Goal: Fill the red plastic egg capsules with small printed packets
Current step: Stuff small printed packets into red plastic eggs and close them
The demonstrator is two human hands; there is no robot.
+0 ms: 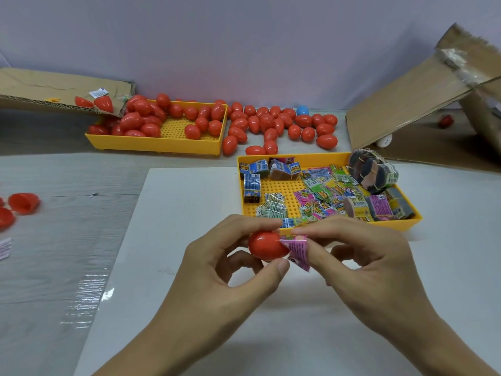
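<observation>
I hold a red egg capsule [267, 245] just above the white sheet [173, 240] on the desk [48, 240], close in front of me so I can see its mouth. My left hand [217, 270] curls round it, thumb below and fingers over the top, to steady it. My right hand [360, 256] pinches a pink printed packet [296, 249] and presses it against the capsule's open side; I judge it is going in. The capsule is glossy, the packet crinkled with small print. Just beyond sits the yellow tray of packets [325, 191], near for quick picking. Farther back, another yellow tray [157, 143] and loose red eggs [282, 126] wait beside cardboard [406, 118].
</observation>
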